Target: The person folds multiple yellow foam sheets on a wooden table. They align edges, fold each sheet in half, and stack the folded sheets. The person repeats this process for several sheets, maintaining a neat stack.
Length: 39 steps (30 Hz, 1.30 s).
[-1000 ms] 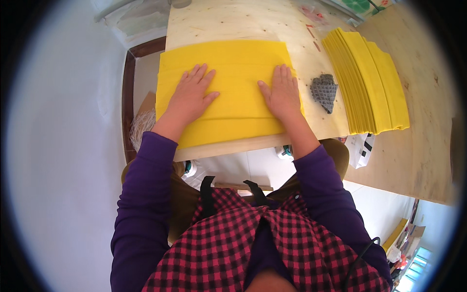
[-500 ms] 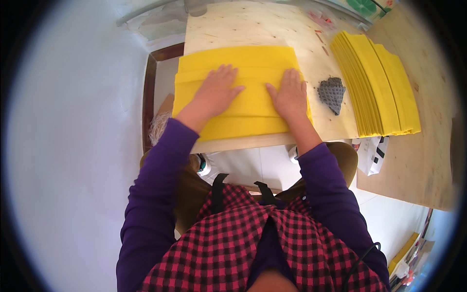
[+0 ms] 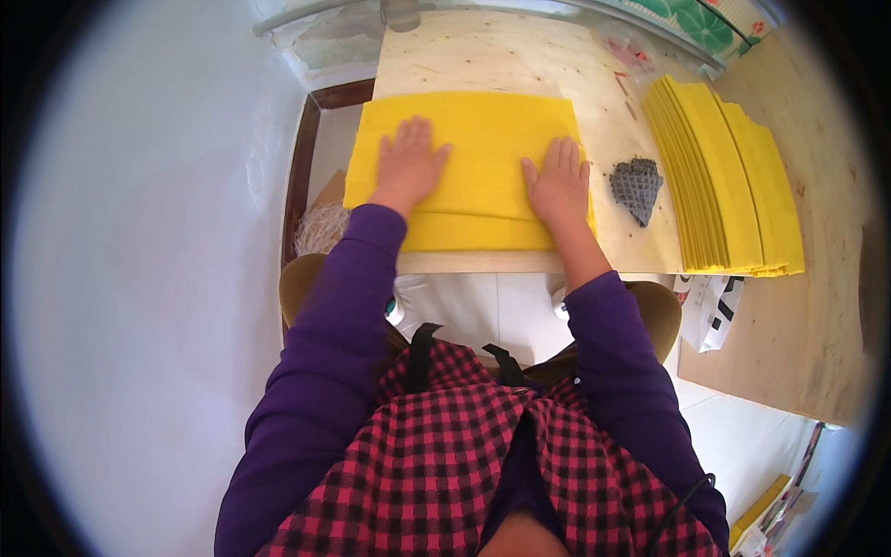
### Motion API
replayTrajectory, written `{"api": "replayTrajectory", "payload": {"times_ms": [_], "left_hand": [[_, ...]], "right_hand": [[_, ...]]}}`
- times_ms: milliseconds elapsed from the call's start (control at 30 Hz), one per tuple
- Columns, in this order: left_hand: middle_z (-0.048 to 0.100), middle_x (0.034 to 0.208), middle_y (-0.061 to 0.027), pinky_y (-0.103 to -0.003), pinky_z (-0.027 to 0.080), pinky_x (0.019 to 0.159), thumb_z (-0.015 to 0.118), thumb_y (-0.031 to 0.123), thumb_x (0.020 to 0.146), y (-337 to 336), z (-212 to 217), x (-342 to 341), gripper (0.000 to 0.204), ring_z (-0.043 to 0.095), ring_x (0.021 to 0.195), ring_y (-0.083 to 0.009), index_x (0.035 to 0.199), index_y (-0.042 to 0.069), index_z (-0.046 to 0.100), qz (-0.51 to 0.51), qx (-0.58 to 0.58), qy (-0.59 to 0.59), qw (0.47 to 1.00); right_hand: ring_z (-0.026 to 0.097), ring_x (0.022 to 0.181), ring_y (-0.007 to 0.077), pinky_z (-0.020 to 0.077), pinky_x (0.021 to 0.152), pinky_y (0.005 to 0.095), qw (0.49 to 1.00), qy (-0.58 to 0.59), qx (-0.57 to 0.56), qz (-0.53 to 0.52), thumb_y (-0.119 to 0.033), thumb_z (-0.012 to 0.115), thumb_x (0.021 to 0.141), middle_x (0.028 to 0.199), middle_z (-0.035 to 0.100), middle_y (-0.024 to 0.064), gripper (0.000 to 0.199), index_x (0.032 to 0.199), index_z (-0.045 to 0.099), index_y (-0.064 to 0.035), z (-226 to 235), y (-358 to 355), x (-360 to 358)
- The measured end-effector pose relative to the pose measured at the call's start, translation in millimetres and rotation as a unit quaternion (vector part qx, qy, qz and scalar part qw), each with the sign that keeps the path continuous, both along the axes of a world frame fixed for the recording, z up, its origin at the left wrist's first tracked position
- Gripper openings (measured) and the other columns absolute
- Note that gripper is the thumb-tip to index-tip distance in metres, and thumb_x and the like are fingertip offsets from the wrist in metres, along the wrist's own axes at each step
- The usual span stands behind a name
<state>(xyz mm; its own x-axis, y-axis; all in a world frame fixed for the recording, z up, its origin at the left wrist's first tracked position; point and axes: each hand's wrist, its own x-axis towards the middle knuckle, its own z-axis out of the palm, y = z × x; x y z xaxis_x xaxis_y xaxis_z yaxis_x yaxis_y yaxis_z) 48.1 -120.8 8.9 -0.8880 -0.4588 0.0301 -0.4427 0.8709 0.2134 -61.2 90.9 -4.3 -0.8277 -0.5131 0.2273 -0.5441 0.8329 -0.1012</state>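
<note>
A folded yellow cloth (image 3: 483,153) lies flat on the pale wooden table (image 3: 492,46), reaching almost to its front edge. On the left part of the cloth rests my left hand (image 3: 408,167), palm down with fingers spread. My right hand (image 3: 559,186) presses flat near the cloth's right edge, its fingers stretched out and thumb apart. A crease runs across the near part of the cloth. Just right of that hand sits a dark grey, cone-shaped piece with a crosshatched surface (image 3: 638,190); its kind is unclear.
Farther right stands a thick stack of folded yellow cloths (image 3: 733,181). Below it a white bag (image 3: 713,311) hangs or stands by the table edge. Pale stringy fibres (image 3: 320,227) lie left of the table, near the white wall (image 3: 167,278).
My left hand has slid away from me and slightly left over the cloth, and the folds there look smoother. My right hand stays near the right edge. The view has shifted a little.
</note>
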Motion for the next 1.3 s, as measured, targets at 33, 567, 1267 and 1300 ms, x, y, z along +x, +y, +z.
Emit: {"api": "replayTrajectory", "payload": {"times_ms": [33,567,1267,1300], "left_hand": [[0.021,0.156,-0.0095,-0.046,0.013,0.116,0.035,0.048,0.097,-11,1,10,0.068,0.017,0.145,-0.0238,0.148,0.005,0.025,0.025,-0.004,-0.007,1.0],[0.023,0.155,-0.01,-0.047,0.014,0.116,0.037,0.047,0.097,-26,-5,28,0.067,0.019,0.144,-0.0245,0.147,0.005,0.028,0.055,-0.024,0.029,0.998],[0.018,0.158,-0.0062,-0.046,0.01,0.117,0.032,0.049,0.097,-30,-4,32,0.068,0.013,0.146,-0.0187,0.15,0.007,0.022,0.058,0.01,0.02,0.998],[0.017,0.158,-0.0061,-0.045,0.01,0.117,0.032,0.049,0.097,-29,-4,32,0.067,0.012,0.146,-0.0186,0.15,0.007,0.022,0.06,0.015,0.017,0.998]], "right_hand": [[0.022,0.142,0.0332,0.0184,0.113,0.05,1.0,0.004,0.0,0.001,-0.052,0.035,0.096,0.151,0.027,0.0223,0.074,0.143,0.029,0.0048,1,0,0],[0.019,0.144,0.0316,0.0138,0.116,0.0473,0.983,-0.153,-0.029,0.102,-0.055,0.033,0.096,0.152,0.024,0.0223,0.077,0.145,0.027,0.0049,28,-123,45],[0.026,0.139,0.031,0.0187,0.113,0.0452,1.0,-0.026,0.003,-0.005,-0.043,0.046,0.094,0.147,0.033,0.0199,0.063,0.14,0.036,-0.0018,27,10,-21],[0.034,0.135,0.0321,0.0247,0.111,0.0442,0.997,0.008,-0.046,0.067,-0.038,0.051,0.092,0.142,0.04,0.0201,0.056,0.135,0.044,-0.0026,31,5,-25]]}}
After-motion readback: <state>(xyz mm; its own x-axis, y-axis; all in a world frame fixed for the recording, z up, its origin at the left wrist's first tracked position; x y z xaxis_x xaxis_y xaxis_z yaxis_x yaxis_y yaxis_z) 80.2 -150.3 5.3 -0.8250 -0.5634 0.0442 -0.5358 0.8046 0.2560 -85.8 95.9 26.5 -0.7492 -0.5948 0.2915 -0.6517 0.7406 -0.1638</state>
